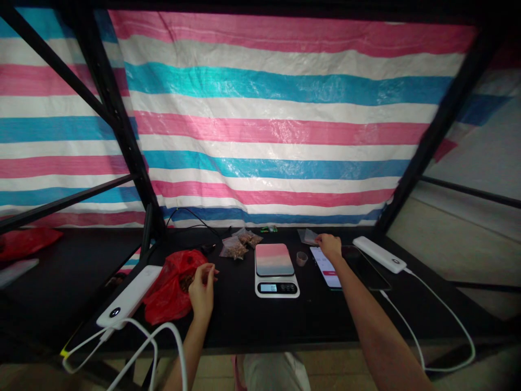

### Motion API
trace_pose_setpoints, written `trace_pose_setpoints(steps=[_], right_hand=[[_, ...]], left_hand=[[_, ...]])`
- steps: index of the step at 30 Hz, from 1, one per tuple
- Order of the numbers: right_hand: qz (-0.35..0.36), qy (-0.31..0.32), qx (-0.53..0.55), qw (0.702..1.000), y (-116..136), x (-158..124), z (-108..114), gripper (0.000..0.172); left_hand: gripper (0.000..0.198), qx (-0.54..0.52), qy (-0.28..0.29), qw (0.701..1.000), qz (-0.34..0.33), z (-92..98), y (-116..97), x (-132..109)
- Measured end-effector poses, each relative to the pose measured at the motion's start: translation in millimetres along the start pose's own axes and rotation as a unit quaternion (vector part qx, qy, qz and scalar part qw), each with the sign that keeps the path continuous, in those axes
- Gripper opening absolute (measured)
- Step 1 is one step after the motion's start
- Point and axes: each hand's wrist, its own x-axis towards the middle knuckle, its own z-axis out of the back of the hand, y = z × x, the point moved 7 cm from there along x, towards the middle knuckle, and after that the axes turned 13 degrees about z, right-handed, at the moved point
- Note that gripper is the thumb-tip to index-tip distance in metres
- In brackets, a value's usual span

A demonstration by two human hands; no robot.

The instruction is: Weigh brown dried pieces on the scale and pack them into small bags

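Note:
My left hand [202, 288] is beside the right side of an open red plastic bag [169, 288], its fingers curled and thumb tip close to them. Whatever it may hold is too small to make out. Small brown pieces show in the bag's mouth. At the back right, my right hand [330, 247] pinches the edge of small clear plastic bags [307, 236]. Between the hands stands a white kitchen scale [277, 270] with a lit display. A small clear cup [302, 258] is to its right. Filled clear bags [235, 248] of brown pieces lie behind the scale's left side.
Below my right hand lies a phone [325, 267] with a lit screen, beside a dark phone [368, 269]. White power banks [378, 254] with cables lie at both sides. Black frame posts [118, 125] and a striped sheet [277, 130] bound the black table [244, 320].

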Motion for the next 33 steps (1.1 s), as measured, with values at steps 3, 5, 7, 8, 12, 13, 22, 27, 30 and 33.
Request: trace_pose_setpoints(steps=[3,5,7,8,12,13,22,27,30,33], right_hand=[[0.006,-0.066,0.038,0.997,20.5,-2.1,14.2,0.027],[0.030,-0.159,0.115,0.980,47.3,-13.6,27.6,0.031],[0.109,-0.243,0.222,0.938,87.8,-34.3,37.8,0.027],[0.163,-0.253,0.260,0.917,112.6,-46.4,38.9,0.024],[0.288,-0.201,0.303,0.886,198.1,-91.0,24.4,0.014],[0.293,-0.196,0.307,0.884,210.6,-98.2,19.6,0.013],[0.290,-0.238,0.303,0.876,237.5,-118.8,1.8,0.019],[0.319,-0.225,0.280,0.877,242.3,-126.0,-0.4,0.027],[0.319,-0.218,0.291,0.875,240.0,-124.1,-4.8,0.021],[0.319,-0.220,0.319,0.865,237.5,-121.5,-8.5,0.017]], left_hand=[[0.028,-0.009,0.005,1.000,0.000,0.4,-0.9,-1.7],[0.030,-0.014,0.019,1.000,-0.007,-4.8,-5.5,-4.7],[0.030,-0.015,0.068,0.997,-0.022,-19.9,-15.9,-10.5],[0.030,-0.019,0.106,0.994,-0.030,-31.3,-23.0,-14.9],[0.029,-0.059,0.228,0.971,-0.040,-76.9,-48.5,-34.1],[0.027,-0.068,0.231,0.970,-0.033,-83.7,-50.7,-36.2],[0.024,-0.062,0.162,0.984,-0.050,-76.1,-43.2,-31.3],[0.023,-0.064,0.127,0.988,-0.053,-70.5,-47.2,-32.7],[0.025,-0.057,0.128,0.988,-0.059,-71.0,-49.0,-35.2],[0.026,-0.059,0.134,0.987,-0.063,-71.1,-50.4,-37.1]])
